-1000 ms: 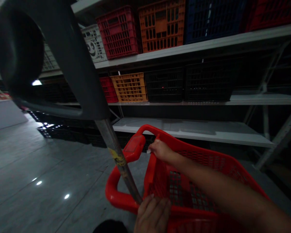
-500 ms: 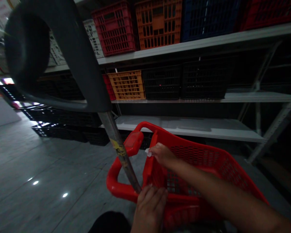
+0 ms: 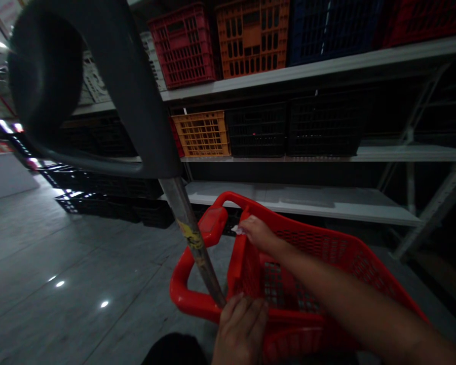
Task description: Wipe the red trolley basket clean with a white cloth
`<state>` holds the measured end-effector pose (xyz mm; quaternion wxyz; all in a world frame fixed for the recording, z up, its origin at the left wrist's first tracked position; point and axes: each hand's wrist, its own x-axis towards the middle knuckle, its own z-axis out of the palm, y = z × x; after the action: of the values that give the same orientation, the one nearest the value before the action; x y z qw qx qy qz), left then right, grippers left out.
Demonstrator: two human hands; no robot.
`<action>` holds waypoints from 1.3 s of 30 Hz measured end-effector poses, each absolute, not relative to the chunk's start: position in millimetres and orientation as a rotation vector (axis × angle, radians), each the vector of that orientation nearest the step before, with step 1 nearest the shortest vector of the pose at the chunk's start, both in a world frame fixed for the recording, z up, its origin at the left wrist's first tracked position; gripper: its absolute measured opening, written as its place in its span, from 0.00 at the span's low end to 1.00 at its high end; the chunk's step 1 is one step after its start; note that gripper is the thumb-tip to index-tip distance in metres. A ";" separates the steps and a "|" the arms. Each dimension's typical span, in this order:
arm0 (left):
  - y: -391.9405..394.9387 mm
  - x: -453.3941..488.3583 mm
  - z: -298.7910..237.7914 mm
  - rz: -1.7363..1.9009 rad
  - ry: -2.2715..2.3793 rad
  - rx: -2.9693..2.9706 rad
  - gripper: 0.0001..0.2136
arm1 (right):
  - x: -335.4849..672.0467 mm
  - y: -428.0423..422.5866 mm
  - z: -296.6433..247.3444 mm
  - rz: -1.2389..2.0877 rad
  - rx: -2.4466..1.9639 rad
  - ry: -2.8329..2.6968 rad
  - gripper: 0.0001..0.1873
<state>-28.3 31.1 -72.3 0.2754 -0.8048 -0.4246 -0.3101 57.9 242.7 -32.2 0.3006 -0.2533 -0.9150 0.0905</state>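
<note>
A red plastic shopping basket (image 3: 327,238) with pierced walls stands low in front of me. My left hand (image 3: 240,324) is closed over its near rim, beside the foot of a metal pole. Across the basket reaches my right arm; my right hand (image 3: 256,232) pinches a crumpled white tissue (image 3: 237,230) against the top of the end wall. From the basket's left end rises the pull handle (image 3: 148,116), a grey grip on a metal pole with a worn yellow sticker. The undersides of the left fingers are hidden.
Shelves (image 3: 304,200) run behind the basket, carrying a pink crate (image 3: 184,48), an orange crate (image 3: 253,38), a yellow crate (image 3: 202,134) and several dark ones. Stacked black crates (image 3: 110,203) stand on the tiled floor (image 3: 79,274) at the left. A metal shelf post (image 3: 437,213) slants at the right.
My right hand and the tissue have moved slightly up and right along the end wall. The whole view has shifted a little; my left hand keeps its hold on the rim.
</note>
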 end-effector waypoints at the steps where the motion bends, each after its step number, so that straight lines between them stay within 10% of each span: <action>1: 31.2 -28.8 -72.9 -0.842 -1.139 -2.155 0.15 | 54.9 253.2 -32.4 0.230 -0.731 -2.397 0.09; 39: -25.0 -13.8 -85.6 -1.029 -1.457 -2.588 0.18 | 165.1 12.5 -73.4 0.897 -0.925 -2.036 0.17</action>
<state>-13.8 -25.0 -85.6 -0.0007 -0.8233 -0.4637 -0.3273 165.1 12.5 -73.4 0.3581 -0.3583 -0.7890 0.3477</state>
